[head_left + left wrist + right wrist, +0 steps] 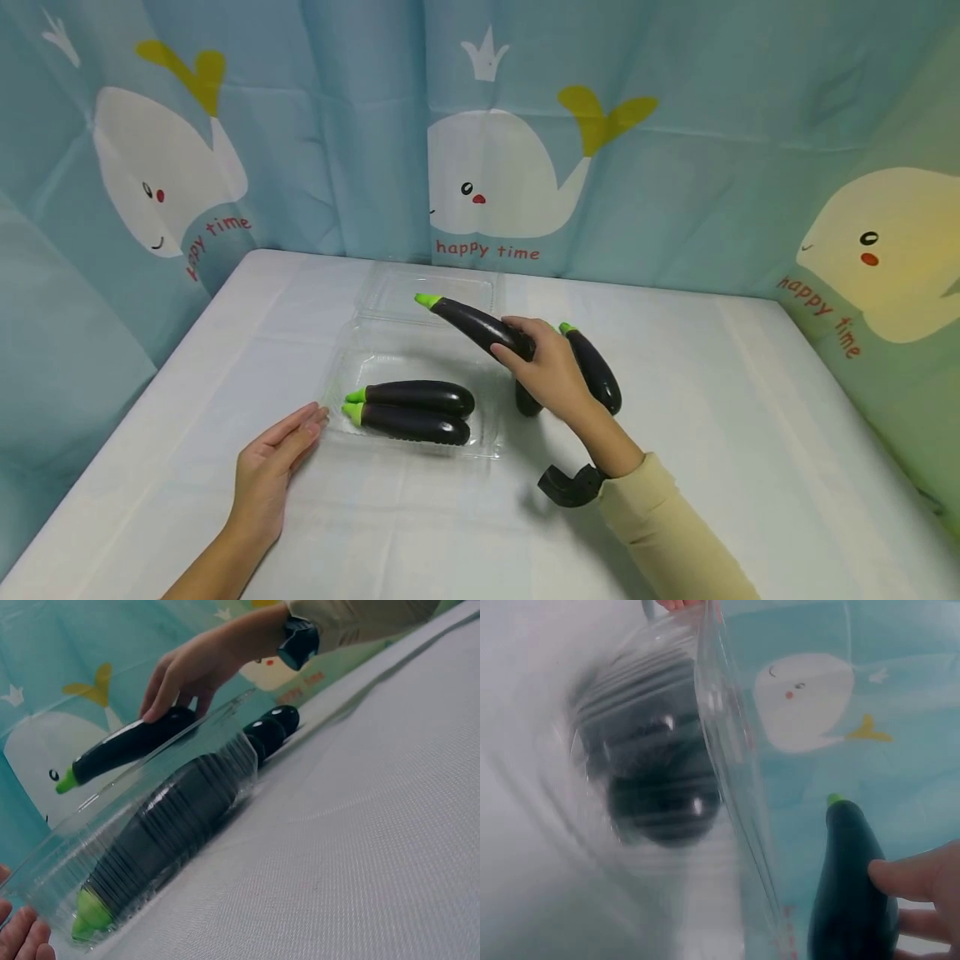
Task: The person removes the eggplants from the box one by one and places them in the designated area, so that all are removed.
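Observation:
My right hand [551,371] grips a dark eggplant [480,325] by its thick end, thumb on the near side. The eggplant hangs over the right part of a clear plastic box [491,429], its green stem pointing left. Two eggplants [420,423] lie side by side inside the box, stems to the left. My left hand [273,467] pinches the box's left rim near the front corner; its fingertips [26,934] show at the rim in the left wrist view. In the right wrist view the held eggplant [853,892] stands beside the box wall.
Right of the box, another eggplant [595,372] lies on the white tabletop [712,467], and one more [527,400] is partly hidden behind the right hand. The box's open lid [390,296] lies flat at the back, near the whale-print curtain [375,167].

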A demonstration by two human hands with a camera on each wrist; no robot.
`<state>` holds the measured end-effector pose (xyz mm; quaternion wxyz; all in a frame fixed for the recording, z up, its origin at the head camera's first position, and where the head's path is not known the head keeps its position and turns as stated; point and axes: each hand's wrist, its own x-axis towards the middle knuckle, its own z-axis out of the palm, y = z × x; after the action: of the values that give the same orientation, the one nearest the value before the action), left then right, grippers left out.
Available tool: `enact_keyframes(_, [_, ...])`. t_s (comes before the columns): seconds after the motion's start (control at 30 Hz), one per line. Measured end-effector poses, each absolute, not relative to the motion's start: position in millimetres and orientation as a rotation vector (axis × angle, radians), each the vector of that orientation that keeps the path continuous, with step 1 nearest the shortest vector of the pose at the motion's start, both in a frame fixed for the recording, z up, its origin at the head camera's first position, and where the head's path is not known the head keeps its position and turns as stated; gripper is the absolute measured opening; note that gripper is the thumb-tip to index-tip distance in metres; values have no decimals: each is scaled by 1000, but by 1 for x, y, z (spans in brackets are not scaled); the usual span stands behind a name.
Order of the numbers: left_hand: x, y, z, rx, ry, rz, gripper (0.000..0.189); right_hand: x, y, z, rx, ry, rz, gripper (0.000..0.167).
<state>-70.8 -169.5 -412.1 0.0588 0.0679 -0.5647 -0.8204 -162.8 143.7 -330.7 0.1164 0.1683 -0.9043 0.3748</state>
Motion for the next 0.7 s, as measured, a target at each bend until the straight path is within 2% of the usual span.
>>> enact_keyframes(0.7, [-73,-169,-412,224,-1714,-2485,29,-143,208,-324,168,-2606,1073,43])
